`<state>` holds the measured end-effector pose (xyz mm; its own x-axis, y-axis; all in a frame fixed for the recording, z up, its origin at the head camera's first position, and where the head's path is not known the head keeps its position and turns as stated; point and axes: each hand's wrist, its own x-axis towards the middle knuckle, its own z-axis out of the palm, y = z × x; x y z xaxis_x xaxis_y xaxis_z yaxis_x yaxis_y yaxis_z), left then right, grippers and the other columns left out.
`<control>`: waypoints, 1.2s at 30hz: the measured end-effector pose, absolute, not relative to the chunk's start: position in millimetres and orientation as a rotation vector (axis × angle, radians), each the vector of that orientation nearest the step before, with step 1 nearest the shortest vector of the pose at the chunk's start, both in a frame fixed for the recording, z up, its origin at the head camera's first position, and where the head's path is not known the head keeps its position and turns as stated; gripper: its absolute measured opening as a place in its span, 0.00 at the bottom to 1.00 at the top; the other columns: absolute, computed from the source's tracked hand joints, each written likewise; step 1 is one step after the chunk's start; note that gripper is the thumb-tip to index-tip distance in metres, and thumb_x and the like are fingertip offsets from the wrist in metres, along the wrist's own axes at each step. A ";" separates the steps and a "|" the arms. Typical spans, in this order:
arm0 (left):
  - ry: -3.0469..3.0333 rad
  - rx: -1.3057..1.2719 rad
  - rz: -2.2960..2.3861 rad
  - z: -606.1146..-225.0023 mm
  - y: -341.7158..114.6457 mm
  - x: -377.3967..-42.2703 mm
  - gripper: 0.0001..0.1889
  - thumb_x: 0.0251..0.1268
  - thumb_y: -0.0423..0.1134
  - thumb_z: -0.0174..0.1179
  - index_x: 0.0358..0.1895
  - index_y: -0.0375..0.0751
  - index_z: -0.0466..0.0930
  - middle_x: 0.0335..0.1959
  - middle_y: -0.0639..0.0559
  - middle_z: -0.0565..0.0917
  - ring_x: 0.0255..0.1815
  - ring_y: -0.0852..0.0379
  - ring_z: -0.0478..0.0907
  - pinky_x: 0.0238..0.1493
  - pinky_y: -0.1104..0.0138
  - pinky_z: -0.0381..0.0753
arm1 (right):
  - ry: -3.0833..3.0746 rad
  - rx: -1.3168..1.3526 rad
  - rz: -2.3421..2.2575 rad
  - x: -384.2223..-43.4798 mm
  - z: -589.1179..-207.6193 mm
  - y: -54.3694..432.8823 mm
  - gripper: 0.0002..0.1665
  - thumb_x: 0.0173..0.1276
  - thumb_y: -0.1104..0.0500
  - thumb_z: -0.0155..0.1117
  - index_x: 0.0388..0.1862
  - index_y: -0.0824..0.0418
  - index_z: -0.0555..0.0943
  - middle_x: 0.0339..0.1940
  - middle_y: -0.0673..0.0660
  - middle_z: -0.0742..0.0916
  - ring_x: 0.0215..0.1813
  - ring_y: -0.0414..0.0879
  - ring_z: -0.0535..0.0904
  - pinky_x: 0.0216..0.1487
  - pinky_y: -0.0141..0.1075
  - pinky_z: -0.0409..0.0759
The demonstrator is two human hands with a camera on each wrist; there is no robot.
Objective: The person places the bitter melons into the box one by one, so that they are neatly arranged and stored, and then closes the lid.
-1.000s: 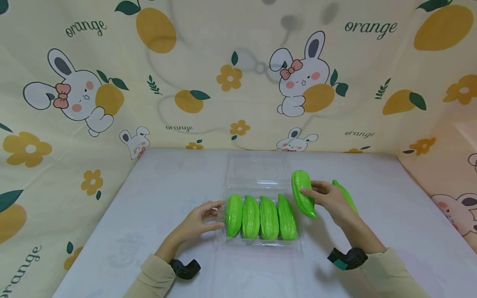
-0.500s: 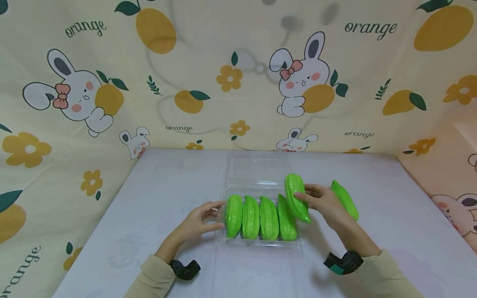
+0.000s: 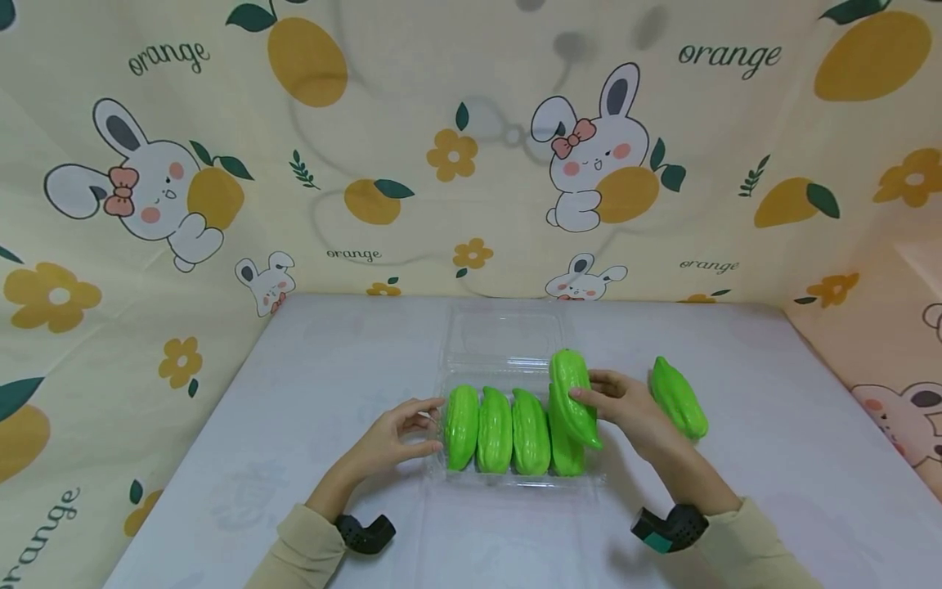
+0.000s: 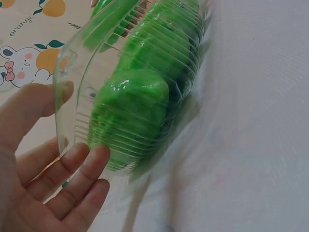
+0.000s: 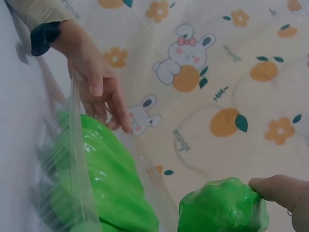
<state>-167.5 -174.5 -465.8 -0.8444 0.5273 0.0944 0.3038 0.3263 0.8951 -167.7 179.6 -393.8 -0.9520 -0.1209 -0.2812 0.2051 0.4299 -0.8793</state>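
A clear plastic box [image 3: 515, 481] with its hinged lid [image 3: 508, 331] laid back holds a row of glossy green ridged gourds [image 3: 495, 429]. My right hand [image 3: 625, 405] pinches another green gourd [image 3: 570, 393] between thumb and fingers, above the rightmost gourd in the row and partly covering it. In the right wrist view, the thumb [image 5: 280, 191] presses the held gourd [image 5: 222, 205]. At the box's left end, my left hand [image 3: 401, 429] touches the side with its fingers loosely extended. The left wrist view shows its fingertips [image 4: 99, 157] against the ribbed wall.
One loose green gourd [image 3: 679, 399] lies on the white tabletop [image 3: 309, 352] right of the box, just beyond the right hand. A cloth [image 3: 412, 139] printed with rabbits and oranges hangs behind and at the sides. Black wrist cameras [image 3: 364, 533] sit on both wrists.
My right hand has carried the held gourd leftward and slightly down, from beside the box to over its right end. The loose gourd on the table is more exposed. The left hand stays put.
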 end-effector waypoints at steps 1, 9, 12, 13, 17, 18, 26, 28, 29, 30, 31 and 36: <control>2.377 0.761 1.531 -465.8 -174.8 -167.4 0.33 0.62 0.40 0.65 0.69 0.33 0.66 0.56 0.36 0.77 0.54 0.49 0.78 0.62 0.70 0.77 | 2.381 0.069 -1.529 -167.4 -394.3 178.5 0.42 0.71 0.48 0.58 0.73 0.72 0.57 0.68 0.72 0.72 0.60 0.51 0.77 0.59 0.39 0.80; 2.372 0.759 1.531 -467.6 -175.6 -168.6 0.33 0.62 0.39 0.65 0.68 0.33 0.66 0.56 0.36 0.77 0.55 0.42 0.77 0.63 0.67 0.77 | 2.366 0.055 -1.546 -166.5 -397.9 169.6 0.42 0.70 0.49 0.59 0.72 0.72 0.58 0.67 0.72 0.73 0.59 0.51 0.77 0.58 0.39 0.81; 2.368 0.754 1.532 -467.3 -175.5 -168.3 0.33 0.62 0.39 0.65 0.69 0.33 0.65 0.56 0.36 0.77 0.55 0.43 0.77 0.63 0.68 0.77 | 2.349 0.053 -1.561 -166.0 -399.4 165.5 0.41 0.70 0.49 0.59 0.72 0.71 0.59 0.67 0.71 0.73 0.60 0.51 0.77 0.58 0.38 0.81; 2.366 0.756 1.534 -467.2 -175.5 -168.1 0.33 0.62 0.40 0.65 0.69 0.33 0.65 0.56 0.36 0.77 0.55 0.43 0.77 0.63 0.68 0.77 | 2.344 0.052 -1.562 -165.7 -399.8 164.1 0.41 0.70 0.49 0.59 0.72 0.71 0.59 0.67 0.71 0.73 0.60 0.52 0.77 0.59 0.39 0.80; 2.371 0.769 1.536 -467.2 -175.7 -167.5 0.33 0.62 0.40 0.65 0.69 0.33 0.65 0.56 0.36 0.77 0.55 0.45 0.78 0.63 0.69 0.77 | 2.329 0.050 -1.567 -163.9 -399.9 158.6 0.41 0.70 0.49 0.59 0.73 0.71 0.58 0.67 0.71 0.72 0.64 0.57 0.74 0.63 0.46 0.78; 2.371 0.768 1.539 -466.9 -175.7 -167.3 0.33 0.62 0.40 0.65 0.69 0.33 0.65 0.56 0.36 0.77 0.55 0.46 0.78 0.62 0.69 0.78 | 2.324 0.052 -1.570 -163.4 -399.8 157.1 0.41 0.70 0.50 0.59 0.73 0.70 0.58 0.68 0.71 0.72 0.64 0.58 0.74 0.64 0.48 0.77; 2.389 0.741 1.520 -465.7 -174.8 -167.4 0.33 0.61 0.41 0.66 0.69 0.35 0.66 0.56 0.38 0.77 0.55 0.49 0.78 0.63 0.67 0.77 | 2.293 0.049 -1.595 -162.3 -398.5 146.8 0.41 0.69 0.50 0.61 0.73 0.67 0.58 0.68 0.70 0.72 0.64 0.56 0.73 0.59 0.39 0.78; 2.389 0.744 1.520 -465.5 -174.9 -167.6 0.33 0.62 0.41 0.66 0.69 0.34 0.66 0.57 0.37 0.77 0.55 0.48 0.78 0.63 0.65 0.77 | 2.286 0.048 -1.599 -161.9 -398.3 144.4 0.42 0.69 0.50 0.61 0.74 0.67 0.58 0.68 0.69 0.72 0.64 0.55 0.73 0.56 0.36 0.78; 2.389 0.745 1.519 -465.5 -174.9 -167.6 0.33 0.62 0.40 0.66 0.68 0.33 0.66 0.57 0.37 0.77 0.55 0.47 0.78 0.64 0.65 0.77 | 2.279 0.044 -1.604 -161.6 -398.3 143.3 0.42 0.69 0.50 0.61 0.74 0.67 0.57 0.68 0.69 0.72 0.64 0.55 0.73 0.56 0.36 0.78; 2.390 0.748 1.519 -465.5 -175.0 -167.8 0.33 0.62 0.40 0.65 0.68 0.33 0.66 0.57 0.36 0.77 0.55 0.46 0.78 0.64 0.64 0.77 | 2.277 0.045 -1.606 -161.3 -398.3 142.1 0.42 0.69 0.50 0.61 0.74 0.67 0.57 0.68 0.69 0.72 0.63 0.55 0.73 0.55 0.35 0.78; 2.388 0.750 1.520 -465.5 -175.1 -167.9 0.33 0.62 0.40 0.65 0.68 0.33 0.66 0.57 0.36 0.77 0.55 0.45 0.77 0.64 0.64 0.77 | 2.273 0.044 -1.611 -160.9 -398.5 140.8 0.42 0.69 0.51 0.61 0.74 0.67 0.57 0.68 0.70 0.72 0.63 0.55 0.74 0.54 0.35 0.78; 2.369 0.752 1.543 -466.2 -174.9 -168.6 0.33 0.62 0.38 0.65 0.68 0.32 0.65 0.56 0.35 0.77 0.55 0.43 0.77 0.63 0.65 0.78 | 2.254 0.049 -1.644 -160.3 -399.5 134.6 0.39 0.68 0.53 0.62 0.73 0.66 0.59 0.66 0.69 0.74 0.59 0.52 0.75 0.51 0.33 0.77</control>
